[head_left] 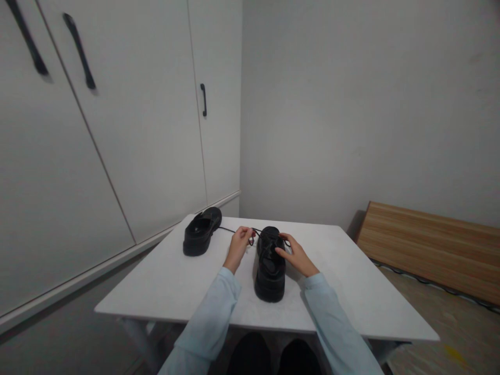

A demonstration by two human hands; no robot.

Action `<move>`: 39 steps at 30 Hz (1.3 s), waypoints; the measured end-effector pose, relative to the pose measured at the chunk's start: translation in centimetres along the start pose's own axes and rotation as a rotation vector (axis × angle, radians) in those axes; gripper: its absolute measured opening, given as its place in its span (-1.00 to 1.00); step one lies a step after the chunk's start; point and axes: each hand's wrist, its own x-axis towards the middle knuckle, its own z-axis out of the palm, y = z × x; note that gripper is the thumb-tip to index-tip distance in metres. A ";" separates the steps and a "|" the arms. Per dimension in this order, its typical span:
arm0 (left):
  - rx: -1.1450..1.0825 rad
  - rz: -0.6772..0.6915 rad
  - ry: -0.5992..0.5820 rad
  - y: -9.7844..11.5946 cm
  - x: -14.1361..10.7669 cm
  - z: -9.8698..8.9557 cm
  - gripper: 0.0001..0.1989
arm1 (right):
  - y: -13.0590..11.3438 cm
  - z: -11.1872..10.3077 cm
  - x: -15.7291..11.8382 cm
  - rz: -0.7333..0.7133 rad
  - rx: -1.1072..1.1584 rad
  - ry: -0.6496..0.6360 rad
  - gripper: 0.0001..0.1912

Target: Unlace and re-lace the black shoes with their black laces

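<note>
A black shoe (270,268) stands on the white table in front of me, its heel toward me and its toe pointing away. My left hand (241,241) is just left of its front part, fingers pinched on a black shoelace (255,230) that runs to the shoe. At the shoe's right side, my right hand (294,253) has its thumb against the upper and its fingers bent by a loop of black lace (287,241). A second black shoe (201,232) sits at the back left of the table, with a lace (227,228) trailing right toward my left hand.
The white table (172,291) stands near white cabinets (156,130) with black handles on the left and a grey wall (351,104) behind. A wood-grain panel (425,250) lies low at the right, beyond the table's edge.
</note>
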 end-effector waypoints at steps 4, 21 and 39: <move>-0.155 -0.036 -0.035 0.6 -0.4 0.4 -0.60 | 0.2 0.0 0.0 0.003 0.003 -0.003 -0.45; -0.101 0.051 -0.023 1.1 -0.5 0.5 -0.61 | 0.1 0.0 0.0 -0.009 -0.015 0.007 -0.47; 0.150 0.081 -0.207 1.4 -0.7 0.8 -0.75 | -0.7 -0.1 0.0 0.013 0.031 0.018 -0.62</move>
